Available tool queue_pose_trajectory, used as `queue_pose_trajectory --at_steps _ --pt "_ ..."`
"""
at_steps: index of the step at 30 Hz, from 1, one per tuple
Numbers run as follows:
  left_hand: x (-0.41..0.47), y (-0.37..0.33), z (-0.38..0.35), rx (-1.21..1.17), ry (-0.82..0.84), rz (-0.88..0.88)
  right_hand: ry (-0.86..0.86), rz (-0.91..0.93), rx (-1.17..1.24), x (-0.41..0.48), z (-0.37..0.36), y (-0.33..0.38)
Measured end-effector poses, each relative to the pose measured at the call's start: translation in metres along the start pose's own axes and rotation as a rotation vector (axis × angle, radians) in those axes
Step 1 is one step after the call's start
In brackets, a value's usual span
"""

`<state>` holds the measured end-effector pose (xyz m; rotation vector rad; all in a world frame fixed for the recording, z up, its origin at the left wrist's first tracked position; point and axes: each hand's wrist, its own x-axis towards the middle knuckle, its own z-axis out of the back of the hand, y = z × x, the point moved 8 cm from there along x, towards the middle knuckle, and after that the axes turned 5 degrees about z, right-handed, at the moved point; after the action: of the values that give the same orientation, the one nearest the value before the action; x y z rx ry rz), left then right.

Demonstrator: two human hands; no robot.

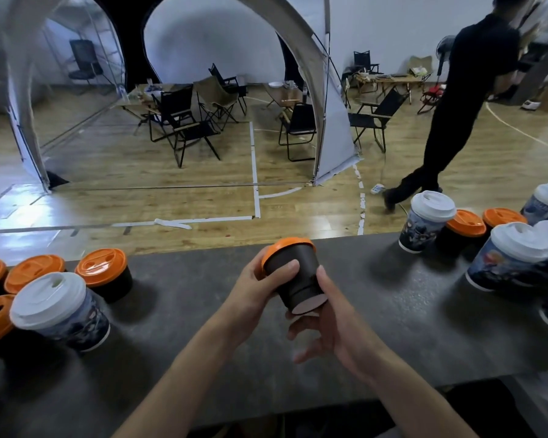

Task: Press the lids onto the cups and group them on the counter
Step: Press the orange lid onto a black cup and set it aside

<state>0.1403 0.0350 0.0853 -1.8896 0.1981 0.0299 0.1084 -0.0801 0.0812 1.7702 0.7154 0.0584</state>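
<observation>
A small black cup (298,276) with an orange lid (285,246) is tilted away from me above the middle of the dark counter (178,311). My left hand (260,289) grips its upper wall, thumb across the side near the lid. My right hand (326,320) holds the base, thumb on the right side and fingers curled beneath. On the left stand several lidded cups: black ones with orange lids (103,275) and a printed cup with a white lid (60,311). On the right stand more printed white-lidded cups (424,219) (506,257) and orange-lidded black cups (464,230).
The counter's far edge runs behind the cups, with a wooden floor beyond. Folding chairs (187,128) and a white tent (329,121) stand on the floor. A person in black (456,105) walks at the right.
</observation>
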Motion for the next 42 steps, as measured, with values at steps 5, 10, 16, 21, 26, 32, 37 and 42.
queue_pose_trajectory --at_steps 5,10,16,21,26,32,37,42 --pt "-0.002 -0.001 -0.006 -0.023 0.099 0.027 0.081 -0.074 0.233 -0.001 -0.007 -0.005" --pt "0.003 0.002 0.002 0.054 -0.03 0.006 0.024 -0.002 0.067 0.002 0.003 -0.002" --pt "0.003 -0.008 -0.011 0.006 0.035 -0.013 0.078 -0.11 0.476 0.003 -0.004 -0.005" --pt "0.005 -0.005 -0.011 0.041 0.015 -0.03 0.033 -0.056 0.446 0.007 0.011 -0.007" --pt "0.006 0.005 -0.008 0.045 -0.048 0.003 -0.379 0.402 -0.465 0.001 0.051 0.031" --pt "0.009 0.005 -0.005 -0.077 -0.087 -0.031 -0.272 0.319 -0.365 0.007 0.047 0.012" --pt "0.006 0.007 -0.005 0.014 -0.05 -0.054 -0.252 0.3 0.025 0.01 0.046 0.006" --pt "0.007 0.014 0.0 -0.114 -0.186 0.038 -0.476 0.678 -0.808 -0.008 0.048 0.027"
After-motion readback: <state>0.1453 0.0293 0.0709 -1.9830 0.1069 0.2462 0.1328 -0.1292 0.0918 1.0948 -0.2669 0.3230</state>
